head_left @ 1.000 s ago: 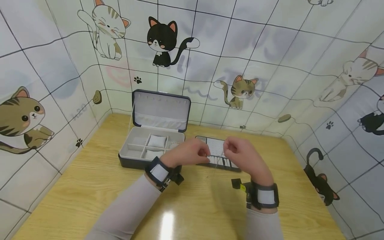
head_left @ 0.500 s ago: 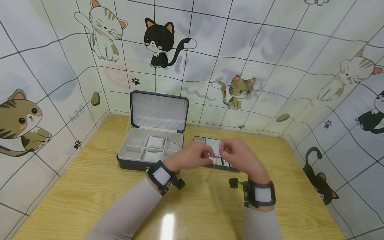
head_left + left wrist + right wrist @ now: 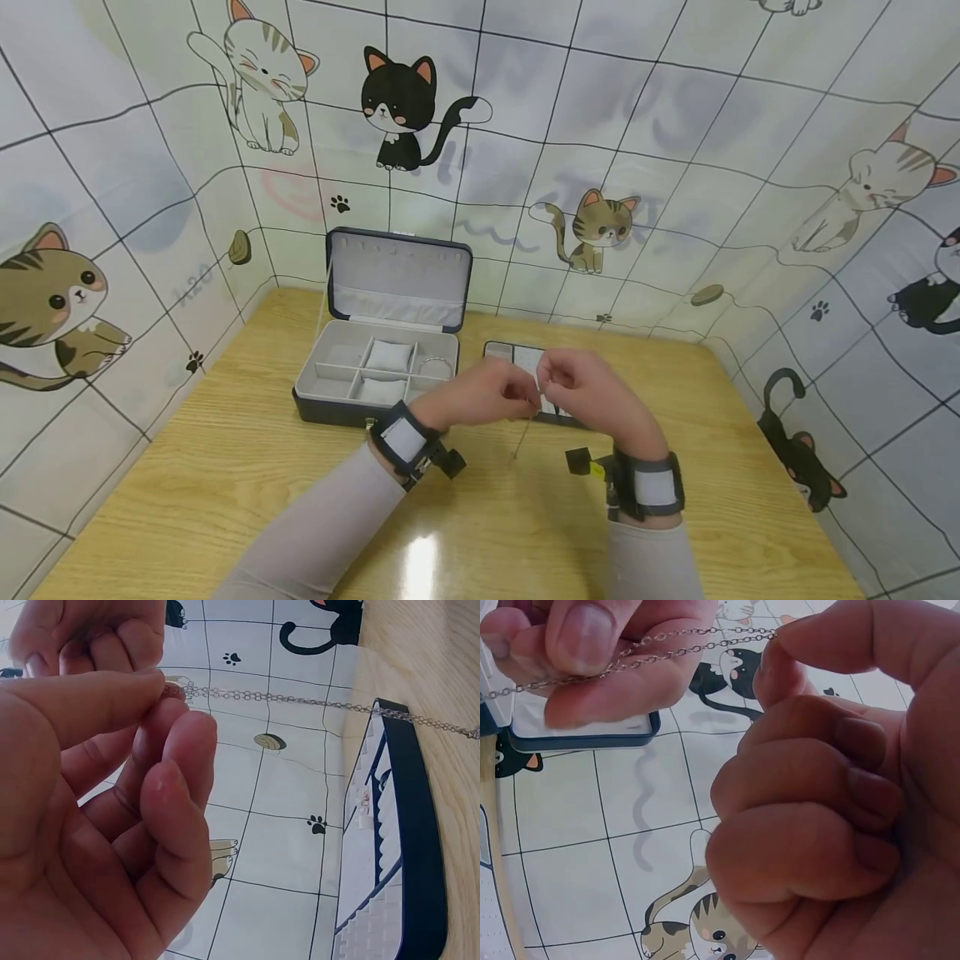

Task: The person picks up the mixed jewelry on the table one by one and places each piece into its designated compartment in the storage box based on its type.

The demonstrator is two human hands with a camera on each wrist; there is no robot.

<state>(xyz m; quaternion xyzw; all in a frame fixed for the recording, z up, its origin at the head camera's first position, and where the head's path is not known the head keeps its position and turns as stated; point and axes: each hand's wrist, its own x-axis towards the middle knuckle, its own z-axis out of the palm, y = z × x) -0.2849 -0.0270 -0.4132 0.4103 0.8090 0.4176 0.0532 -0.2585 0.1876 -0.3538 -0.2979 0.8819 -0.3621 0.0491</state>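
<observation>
A fine silver chain necklace (image 3: 300, 700) is stretched between both hands, its lower part hanging over the tabletop in the head view. My left hand (image 3: 487, 393) pinches it between thumb and forefinger. Just to the right, my right hand (image 3: 600, 390) pinches the upper end of the chain between thumb and forefinger, its other fingers curled into the palm in the right wrist view. Two strands (image 3: 697, 645) run side by side from that pinch to the left fingertips. Behind the hands lies a shallow dark-rimmed jewelry tray (image 3: 498, 352), partly covered by them.
An open navy jewelry box (image 3: 330, 408) stands at the left with its lid (image 3: 401, 279) up. Two pale cushions (image 3: 390, 357) and a silver ring-shaped band (image 3: 435, 359) sit in its compartments. A cat-print sheet (image 3: 510, 117) hangs behind the wooden table (image 3: 225, 467).
My right hand has moved left and closer to my left hand, which has moved slightly right onto the chain. The hanging end of the necklace has dropped a little lower.
</observation>
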